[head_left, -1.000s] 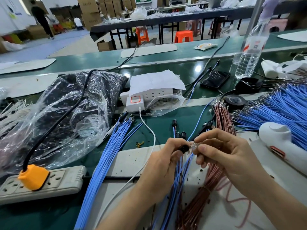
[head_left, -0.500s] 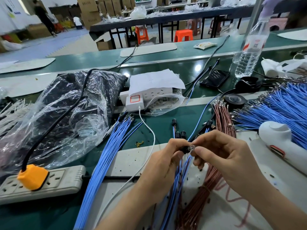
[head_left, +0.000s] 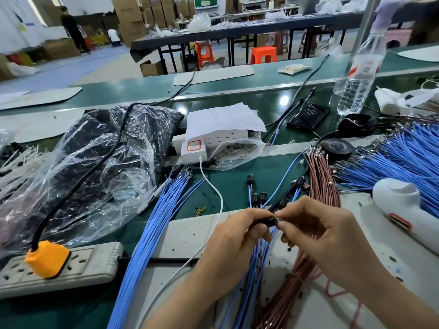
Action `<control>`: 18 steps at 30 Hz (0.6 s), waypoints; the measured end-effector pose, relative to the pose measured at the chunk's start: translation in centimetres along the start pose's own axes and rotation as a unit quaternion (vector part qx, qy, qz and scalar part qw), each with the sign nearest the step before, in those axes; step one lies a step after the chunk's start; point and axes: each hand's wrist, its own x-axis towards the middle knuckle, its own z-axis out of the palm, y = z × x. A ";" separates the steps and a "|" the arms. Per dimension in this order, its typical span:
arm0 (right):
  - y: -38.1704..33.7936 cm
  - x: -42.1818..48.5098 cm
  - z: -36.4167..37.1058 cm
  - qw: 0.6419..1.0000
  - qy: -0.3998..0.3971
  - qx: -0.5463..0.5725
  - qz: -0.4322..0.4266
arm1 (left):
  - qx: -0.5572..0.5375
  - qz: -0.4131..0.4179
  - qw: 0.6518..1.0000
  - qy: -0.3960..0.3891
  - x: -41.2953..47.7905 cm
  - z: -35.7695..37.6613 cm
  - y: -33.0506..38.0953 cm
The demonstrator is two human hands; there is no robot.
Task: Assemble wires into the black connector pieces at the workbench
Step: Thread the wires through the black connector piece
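Two forearms (head_left: pixel 190 298) come in from bottom edge over green-topped workbench (head_left: pixel 235 179) w/ pale grey mat (head_left: pixel 190 236). Long blue wire bundle (head_left: pixel 152 231) lies across both, left of hands. Left hand (head_left: pixel 237 241): back up, fingers curled, thumb + index gripping small black cylindrical connector piece (head_left: pixel 268 221), held just above mat, mid-frame. Right hand (head_left: pixel 318 233): fingers bent, thumb + index tips pinched onto connector's rt end; any wire tip there too small to tell.
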 end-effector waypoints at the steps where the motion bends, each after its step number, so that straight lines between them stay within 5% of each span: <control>1: 0.0 0.0 0.0 1.000 -0.002 0.000 0.005 | -0.004 -0.002 1.000 -0.001 0.0 -0.1 0.0; 9: 0.1 0.9 -0.9 0.953 -0.076 0.240 0.169 | -0.057 -0.008 0.998 -0.010 0.1 -0.2 0.3; 18: 0.1 0.9 -0.8 0.972 -0.088 0.183 0.119 | -0.115 -0.048 0.992 -0.028 0.0 -0.4 0.3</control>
